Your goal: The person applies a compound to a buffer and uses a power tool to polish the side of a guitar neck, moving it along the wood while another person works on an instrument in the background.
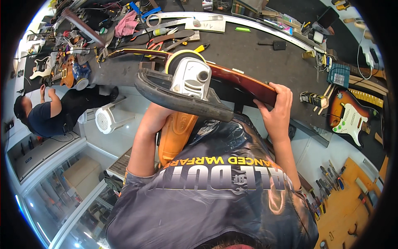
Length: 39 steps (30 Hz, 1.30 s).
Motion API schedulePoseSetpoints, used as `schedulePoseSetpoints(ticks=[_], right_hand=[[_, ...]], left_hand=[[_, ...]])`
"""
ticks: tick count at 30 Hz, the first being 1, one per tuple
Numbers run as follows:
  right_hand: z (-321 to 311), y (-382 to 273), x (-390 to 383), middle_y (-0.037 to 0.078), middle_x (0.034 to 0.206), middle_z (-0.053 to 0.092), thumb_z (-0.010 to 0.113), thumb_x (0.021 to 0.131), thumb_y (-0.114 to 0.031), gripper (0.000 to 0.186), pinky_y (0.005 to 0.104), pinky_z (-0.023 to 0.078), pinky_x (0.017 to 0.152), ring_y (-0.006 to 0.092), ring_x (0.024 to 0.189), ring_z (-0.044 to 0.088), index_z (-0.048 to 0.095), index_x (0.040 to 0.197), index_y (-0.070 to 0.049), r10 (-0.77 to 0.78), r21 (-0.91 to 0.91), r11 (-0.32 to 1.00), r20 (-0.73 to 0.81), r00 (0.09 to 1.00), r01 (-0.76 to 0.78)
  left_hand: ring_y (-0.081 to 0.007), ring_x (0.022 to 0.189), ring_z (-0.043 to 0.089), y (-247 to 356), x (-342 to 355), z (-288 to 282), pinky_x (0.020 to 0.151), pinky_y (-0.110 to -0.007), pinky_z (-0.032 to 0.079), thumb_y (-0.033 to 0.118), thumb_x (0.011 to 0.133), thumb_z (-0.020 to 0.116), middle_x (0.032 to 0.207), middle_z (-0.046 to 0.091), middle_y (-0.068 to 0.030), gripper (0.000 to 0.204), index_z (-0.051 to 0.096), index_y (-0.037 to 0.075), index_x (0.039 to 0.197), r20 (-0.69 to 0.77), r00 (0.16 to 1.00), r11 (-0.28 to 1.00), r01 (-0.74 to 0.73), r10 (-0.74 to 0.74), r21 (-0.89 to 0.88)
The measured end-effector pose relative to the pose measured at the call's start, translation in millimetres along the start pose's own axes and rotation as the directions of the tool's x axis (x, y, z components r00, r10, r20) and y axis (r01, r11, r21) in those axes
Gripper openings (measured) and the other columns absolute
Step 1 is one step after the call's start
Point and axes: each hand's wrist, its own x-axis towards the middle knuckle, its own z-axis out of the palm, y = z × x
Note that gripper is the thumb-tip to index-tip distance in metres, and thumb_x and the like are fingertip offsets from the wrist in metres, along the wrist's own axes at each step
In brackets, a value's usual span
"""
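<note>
A dark red, glossy guitar (pixel 244 81) is seen nearly edge-on, its neck stretching left behind an orange and silver angle polisher (pixel 180 133). My right hand (pixel 280 103) grips the guitar's right end, thumb on the near side and fingers over the top edge. The polisher has a round yellowish pad (pixel 182 54) facing the guitar and a wide black loop handle (pixel 182 94) across its front. My left hand (pixel 159 111) is beside the polisher's orange body, behind the loop handle. Its fingers are hidden, so its hold does not show.
The dark workbench (pixel 261 52) carries a long metal ruler (pixel 257 24), pliers and other tools. A sunburst electric guitar (pixel 350 114) lies at the right. Another person (pixel 54 108) works at the far left, near a white stool (pixel 108 119). Hand tools lie on a wooden board (pixel 344 203) at lower right.
</note>
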Motion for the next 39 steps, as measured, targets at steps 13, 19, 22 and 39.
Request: schedulePoseSetpoints(ticks=[13, 19, 22, 39], right_hand=[[3, 0, -2, 0.014, 0.126, 0.063, 0.093, 0.077, -0.014, 0.069, 0.0505, 0.045, 0.107, 0.0377, 0.119, 0.058, 0.060, 0.136, -0.008, -0.005, 0.003, 1.000, -0.008, 1.000, 0.005], [2, 1, 4, 0.014, 0.126, 0.063, 0.094, 0.076, -0.014, 0.069, 0.0503, 0.045, 0.106, 0.0377, 0.119, 0.058, 0.059, 0.136, -0.008, -0.004, 0.006, 1.000, -0.020, 1.000, 0.004], [2, 1, 0, 0.014, 0.125, 0.063, 0.093, 0.077, -0.013, 0.068, 0.0503, 0.045, 0.106, 0.0379, 0.119, 0.058, 0.059, 0.136, -0.007, -0.009, 0.003, 1.000, -0.015, 1.000, 0.009], [2, 0, -4, 0.014, 0.127, 0.063, 0.093, 0.078, -0.015, 0.068, 0.0507, 0.045, 0.107, 0.0380, 0.121, 0.058, 0.059, 0.137, -0.008, -0.006, -0.007, 1.000, -0.013, 1.000, 0.006]], left_hand=[[-0.0322, 0.131, 0.068, -22, 7, -7, 0.114, -0.044, 0.055, 0.033, 0.099, 0.071, 0.149, 0.066, -0.0185, 0.069, 0.052, 0.000, 0.157, 0.200, 0.970, 0.901, 0.207, -0.138, -0.382], [-0.0297, 0.122, 0.072, -34, -7, -19, 0.109, -0.043, 0.057, 0.038, 0.100, 0.073, 0.139, 0.072, -0.0176, 0.066, 0.057, 0.000, 0.152, 0.115, 0.984, 0.902, 0.169, -0.133, -0.398], [-0.0188, 0.112, 0.072, -27, -14, -32, 0.100, -0.036, 0.057, 0.019, 0.095, 0.080, 0.127, 0.076, -0.0108, 0.048, 0.068, -0.002, 0.137, 0.156, 0.988, 0.920, 0.071, -0.010, -0.387], [-0.0198, 0.127, 0.064, -2, 4, -5, 0.111, -0.037, 0.051, 0.012, 0.094, 0.080, 0.140, 0.070, -0.0090, 0.053, 0.065, -0.004, 0.142, 0.083, 0.996, 0.999, 0.036, -0.039, 0.031]])
